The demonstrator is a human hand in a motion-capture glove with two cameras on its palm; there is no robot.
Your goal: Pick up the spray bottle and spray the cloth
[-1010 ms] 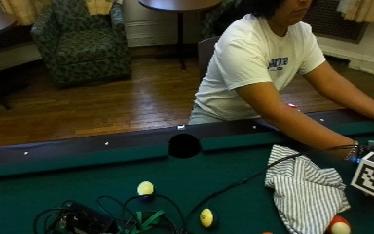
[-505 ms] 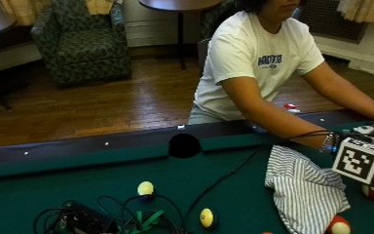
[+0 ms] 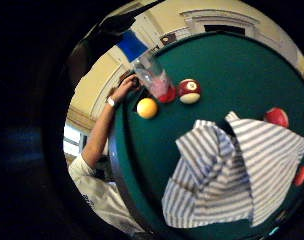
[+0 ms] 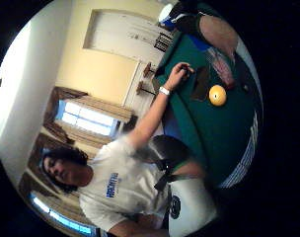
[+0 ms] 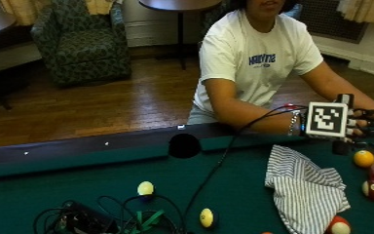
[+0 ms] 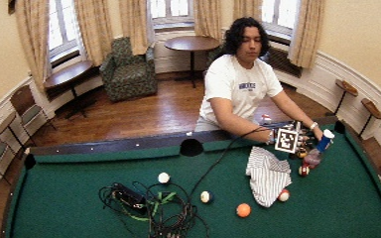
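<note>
Here the gloved right hand [image 5: 362,122] hovers near the spray bottle [image 6: 317,147], holding nothing, fingers unclear; striped cloth [image 5: 307,187] lies below.

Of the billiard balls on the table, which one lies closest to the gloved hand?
The solid yellow ball, just below the gloved right hand near the rail. The striped maroon ball and the others lie farther out on the felt.

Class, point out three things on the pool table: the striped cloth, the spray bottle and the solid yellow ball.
striped cloth [image 5: 307,190], outside view, middle of the crumpled fabric.
spray bottle [image 6: 318,148], wide outside view, clear body under the blue top.
solid yellow ball [image 3: 147,108], little finger side palm view, centre of the ball.
</note>
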